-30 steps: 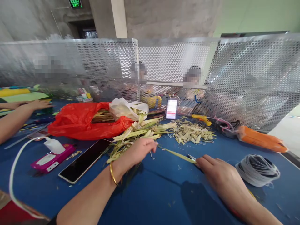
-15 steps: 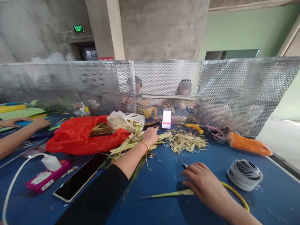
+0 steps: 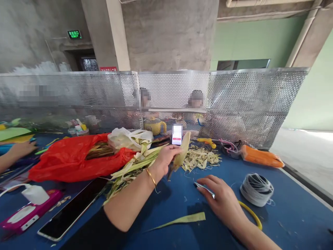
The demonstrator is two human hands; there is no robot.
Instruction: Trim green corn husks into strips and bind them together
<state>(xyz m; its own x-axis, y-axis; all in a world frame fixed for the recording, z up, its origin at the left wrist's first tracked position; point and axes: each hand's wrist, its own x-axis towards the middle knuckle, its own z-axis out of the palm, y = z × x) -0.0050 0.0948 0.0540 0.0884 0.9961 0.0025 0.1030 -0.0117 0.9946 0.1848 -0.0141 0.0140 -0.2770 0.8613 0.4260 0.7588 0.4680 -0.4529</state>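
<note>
My left hand (image 3: 166, 158) is closed on a pale green palm leaf piece (image 3: 182, 151) and lifts it just above the pile of leaves (image 3: 130, 166). My right hand (image 3: 221, 198) rests on the blue table (image 3: 286, 222), fingers curled over a small blade (image 3: 201, 185) with a yellow looped handle (image 3: 251, 213). A cut strip of leaf (image 3: 182, 219) lies flat in front of me, between my two arms.
A red plastic bag (image 3: 70, 159) and a white bag (image 3: 127, 137) hold more leaves. Leaf scraps (image 3: 200, 156), a coil of white string (image 3: 256, 189), an orange tool (image 3: 260, 158), a phone (image 3: 70, 208) and a pink pack (image 3: 26, 215) lie around. A perforated metal screen (image 3: 247, 104) closes the far edge. Another person's hand (image 3: 18, 149) is at left.
My left hand let go of the long strip, reached into the leaf pile and lifted out a leaf piece. The cut strip now lies on the table. My right hand stayed down on the blade.
</note>
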